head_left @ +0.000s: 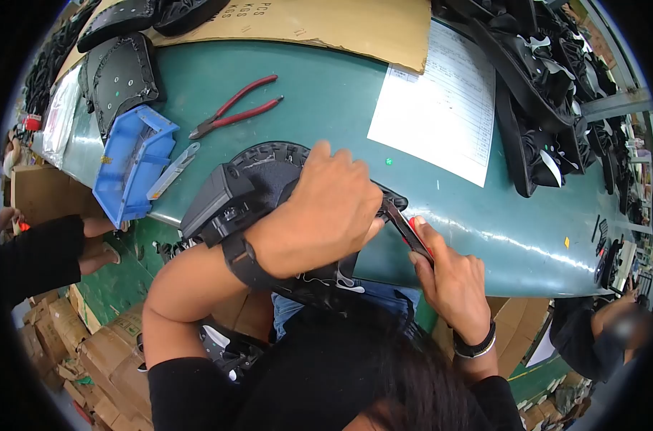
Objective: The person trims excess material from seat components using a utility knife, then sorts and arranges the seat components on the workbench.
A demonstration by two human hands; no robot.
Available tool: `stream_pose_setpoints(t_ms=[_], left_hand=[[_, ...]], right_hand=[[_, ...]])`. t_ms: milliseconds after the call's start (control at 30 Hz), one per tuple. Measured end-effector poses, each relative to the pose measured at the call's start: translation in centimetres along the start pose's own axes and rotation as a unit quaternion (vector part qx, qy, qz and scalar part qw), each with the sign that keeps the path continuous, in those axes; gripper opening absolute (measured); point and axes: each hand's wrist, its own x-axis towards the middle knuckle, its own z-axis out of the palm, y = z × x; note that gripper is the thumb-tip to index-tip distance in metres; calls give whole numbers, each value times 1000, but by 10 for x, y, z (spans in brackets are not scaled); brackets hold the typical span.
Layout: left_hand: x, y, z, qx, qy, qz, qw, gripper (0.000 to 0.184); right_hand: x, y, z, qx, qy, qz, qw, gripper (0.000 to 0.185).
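A black padded piece [269, 169] with a stitched, curved edge lies at the front of the green table. Over it is my left hand [333, 197], closed, its fingers curled against the black material near a narrow end of the piece. What those fingers grip is hidden. My right hand [452, 280] is wrapped round a red-handled tool [410, 231], whose metal tip touches the black edge just right of my left hand. A black device is strapped to my left wrist.
Red-handled pliers [236, 108], a blue bin [131, 169] and a cutter [173, 171] lie on the green table [326, 90]. A printed sheet [441, 100], cardboard [305, 25] and stacked black pieces [531, 100] are farther back. People's arms show at both sides.
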Motion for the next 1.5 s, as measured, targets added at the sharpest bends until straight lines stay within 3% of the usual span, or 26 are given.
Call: stream_pose_setpoints(t_ms=[33,67,100,133,167,200,300,333,367,467,500,567,633,667,700,733,833,867,900,1000,1033,1100,1133,1267,1367,1500], left_hand=[[4,-4,5,-6,23,29,999,26],[12,-11,15,-121,-17,2,992,26],[14,-15,21,-122,-20,3,992,26],[15,-18,26,-202,36,-22,979,25],[13,-20,29,-281,93,-53,954,24],[14,-23,26,-300,82,-76,947,27],[14,-22,24,-332,118,-47,935,27],[15,-23,18,-445,127,-59,884,29],[15,-18,10,-576,112,-163,793,32],[12,-19,4,-614,115,-182,759,34],[13,-20,2,-653,132,-192,721,32],[17,-32,4,-735,171,-202,625,27],[15,-33,-1,-702,98,-190,679,25],[13,-35,-3,-700,101,-191,681,25],[10,-36,-3,-563,140,-125,805,25],[9,-35,-2,-404,173,-52,897,24],[-10,-33,-24,-352,145,-115,918,18],[-13,-26,-24,-500,148,-151,840,8],[-14,-25,-22,-497,149,-153,841,8],[-16,-18,-1,-249,142,-234,929,6],[-14,-11,2,-249,140,-233,930,6],[-11,-2,8,-20,141,-196,970,18],[-9,-5,13,-9,180,-176,968,27],[-13,-11,10,17,136,-179,974,25],[-14,-17,10,-48,109,-174,978,24],[-17,-23,12,-160,142,-180,960,20]], right_hand=[[1,3,6,3,0,0,1000,47],[3,8,16,68,27,-16,997,47],[5,9,22,132,54,-32,989,47],[8,6,22,134,55,-29,989,47],[11,-2,19,260,-14,73,963,46],[14,-8,17,377,-85,171,906,46],[11,-2,13,410,-125,177,886,47],[11,-3,10,393,-149,158,894,48],[10,-5,11,392,-147,162,894,48],[11,-12,9,404,-164,160,886,46],[8,-10,14,403,-164,160,886,46],[-2,-4,27,293,-116,44,948,43],[4,-7,16,311,-113,62,942,43],[5,-7,10,349,-127,107,922,44],[7,-6,6,385,-142,153,899,46],[3,-1,10,407,-88,134,899,46],[6,5,11,370,-116,191,902,46],[7,5,15,371,-116,189,902,46],[7,4,20,380,-64,164,908,46],[12,3,22,383,-1,129,915,47],[14,3,19,375,13,124,919,48],[17,2,18,363,1,129,923,47],[18,2,20,359,11,117,926,46],[25,3,21,350,30,94,932,45],[37,8,23,294,26,19,955,45],[62,-7,13,246,-40,0,969,45]])
